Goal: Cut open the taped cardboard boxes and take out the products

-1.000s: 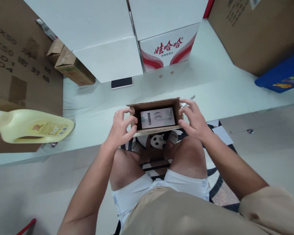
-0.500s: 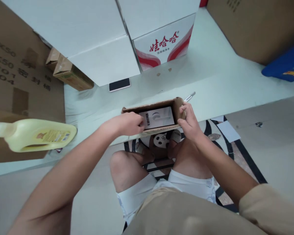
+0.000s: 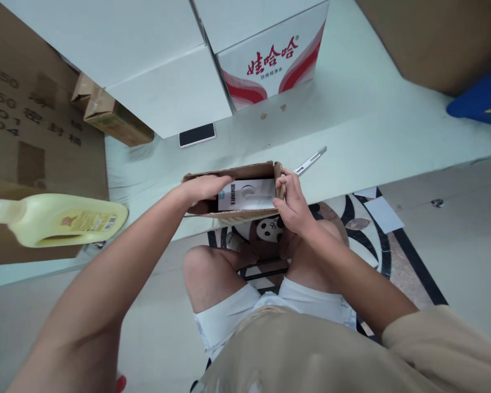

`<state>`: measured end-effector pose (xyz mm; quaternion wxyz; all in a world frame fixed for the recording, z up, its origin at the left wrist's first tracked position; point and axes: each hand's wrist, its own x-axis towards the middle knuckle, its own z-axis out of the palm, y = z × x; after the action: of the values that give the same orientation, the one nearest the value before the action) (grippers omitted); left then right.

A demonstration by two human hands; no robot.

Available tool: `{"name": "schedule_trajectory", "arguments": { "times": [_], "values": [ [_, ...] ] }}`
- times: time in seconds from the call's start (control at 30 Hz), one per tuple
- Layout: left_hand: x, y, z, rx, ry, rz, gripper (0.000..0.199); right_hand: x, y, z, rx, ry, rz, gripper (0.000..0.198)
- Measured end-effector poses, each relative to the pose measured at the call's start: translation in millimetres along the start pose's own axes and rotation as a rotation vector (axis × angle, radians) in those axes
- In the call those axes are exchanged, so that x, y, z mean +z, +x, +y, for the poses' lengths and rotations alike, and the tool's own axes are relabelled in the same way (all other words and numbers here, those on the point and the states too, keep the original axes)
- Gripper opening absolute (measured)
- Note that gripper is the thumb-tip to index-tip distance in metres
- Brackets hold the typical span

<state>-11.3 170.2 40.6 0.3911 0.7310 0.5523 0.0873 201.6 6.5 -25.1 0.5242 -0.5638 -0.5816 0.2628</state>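
An open cardboard box (image 3: 245,170) stands at the front edge of the covered table, and inside it lies a small white printed box (image 3: 251,197). My right hand (image 3: 293,204) grips the cardboard box's right end, fingers curled over the edge. Over the left end, my left hand (image 3: 204,188) reaches in with fingers stretched out beside the white box's left end; its lower fingers are hidden. Just past my right hand lies a silver utility knife (image 3: 311,161), its near end hidden behind the hand.
A dark-screened phone (image 3: 197,135) lies by stacked white cartons (image 3: 167,93). At left are a yellow bottle (image 3: 69,221), a large brown carton (image 3: 8,109) and a smaller brown box (image 3: 120,120). A blue container (image 3: 478,103) sits at right.
The cardboard box has shifted left, and my right hand moved left with it, uncovering more of the knife. My left hand has gone from curled to stretched out over the left end.
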Motion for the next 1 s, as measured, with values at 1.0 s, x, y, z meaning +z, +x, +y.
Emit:
{"name": "schedule_trajectory", "arguments": {
  "times": [1.0],
  "values": [
    [19, -64, 113, -0.035, 0.785, -0.173, 0.087, 11, -7, 8, -0.018, -0.025, 0.092, 0.019]
  ]
}}
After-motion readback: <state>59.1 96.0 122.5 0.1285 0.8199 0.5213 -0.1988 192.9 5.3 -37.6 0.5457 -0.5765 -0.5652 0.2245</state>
